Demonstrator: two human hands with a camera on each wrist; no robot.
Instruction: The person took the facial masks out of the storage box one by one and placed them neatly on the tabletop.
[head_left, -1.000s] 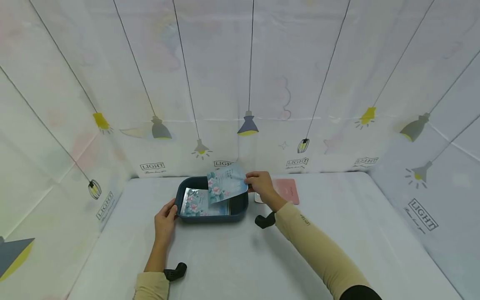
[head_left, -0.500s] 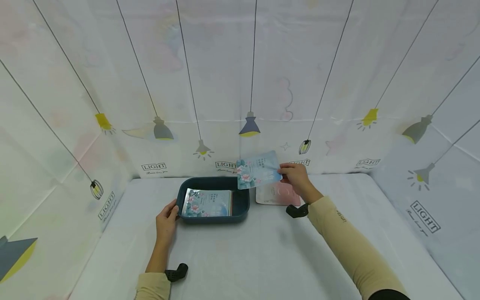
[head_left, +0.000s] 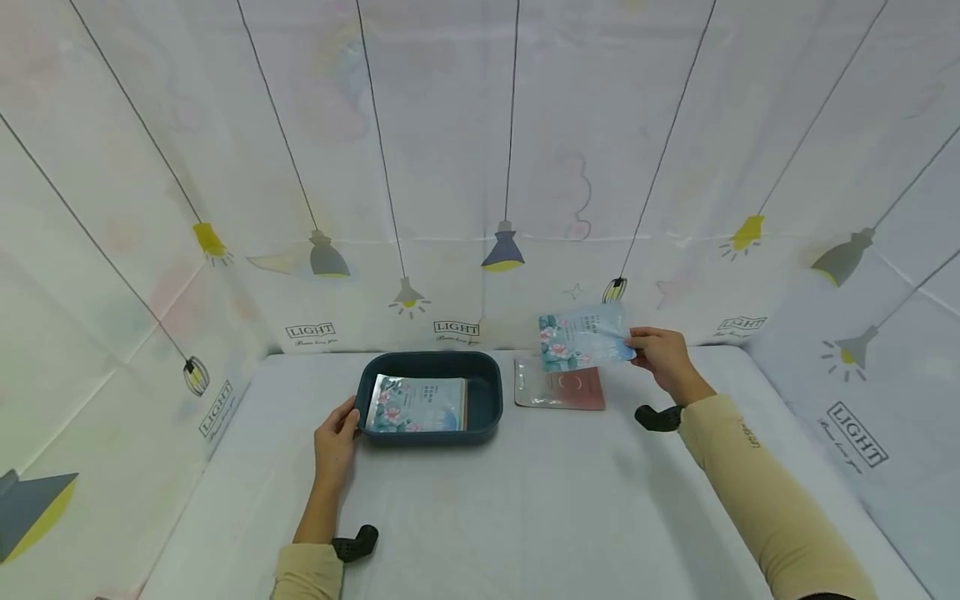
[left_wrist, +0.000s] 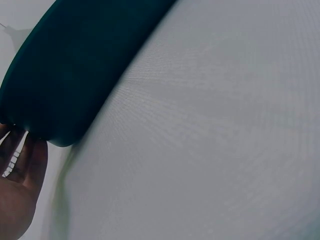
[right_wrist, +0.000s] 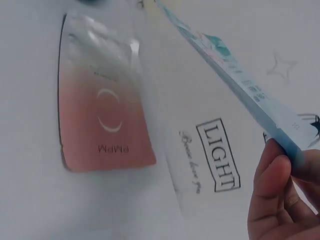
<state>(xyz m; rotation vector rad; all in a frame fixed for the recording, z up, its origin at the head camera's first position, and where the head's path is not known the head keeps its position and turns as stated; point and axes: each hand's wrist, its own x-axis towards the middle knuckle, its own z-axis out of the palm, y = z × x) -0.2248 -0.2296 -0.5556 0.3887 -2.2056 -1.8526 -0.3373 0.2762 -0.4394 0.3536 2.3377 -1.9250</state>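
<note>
My right hand (head_left: 663, 358) pinches the right edge of a blue floral sheet mask packet (head_left: 581, 335) between thumb and fingers. The packet is raised above the table's back edge and appears nearly edge-on in the right wrist view. Below and left of it lies a pink and silver sheet mask packet (right_wrist: 105, 110), flat on the table, its far edge partly covered by the raised packet in the head view. My left hand (head_left: 335, 446) touches the left end of a dark teal bin (head_left: 491, 408), fingertips against its outer wall. More blue floral packets (head_left: 417, 405) lie stacked in the bin.
A white cloth covers the table (head_left: 480, 517). Directly behind it rises a pale curtain (head_left: 420, 167) printed with hanging lamps, which continues along both sides. Black wrist mounts (head_left: 356, 543) stick out inward from both forearms.
My right hand has carried the blue floral packet out of the bin and to the right, past the pink packet. The left hand stays at the bin's left end.
</note>
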